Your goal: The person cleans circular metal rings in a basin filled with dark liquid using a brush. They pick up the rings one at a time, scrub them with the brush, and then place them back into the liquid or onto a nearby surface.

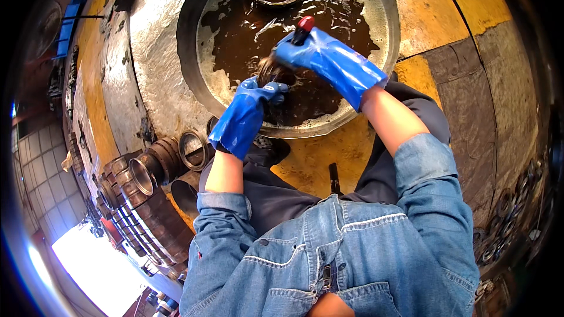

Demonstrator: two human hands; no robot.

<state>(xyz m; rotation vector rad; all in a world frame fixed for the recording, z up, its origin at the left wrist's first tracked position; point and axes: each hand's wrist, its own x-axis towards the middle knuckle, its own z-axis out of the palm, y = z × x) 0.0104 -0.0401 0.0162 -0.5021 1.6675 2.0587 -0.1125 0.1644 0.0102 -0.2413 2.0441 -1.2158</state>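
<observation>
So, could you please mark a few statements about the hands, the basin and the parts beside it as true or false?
1. Both hands wear blue gloves. True: the left hand and the right hand are each gloved in blue.
2. The right hand holds a brush with a red-tipped handle. True.
3. The round metal basin is dry. False: dark brown liquid pools in it.
4. The metal cylinders lie inside the basin. False: they lie outside it, to the person's left.
5. The person wears a green jacket. False: it is a blue denim jacket.
</observation>
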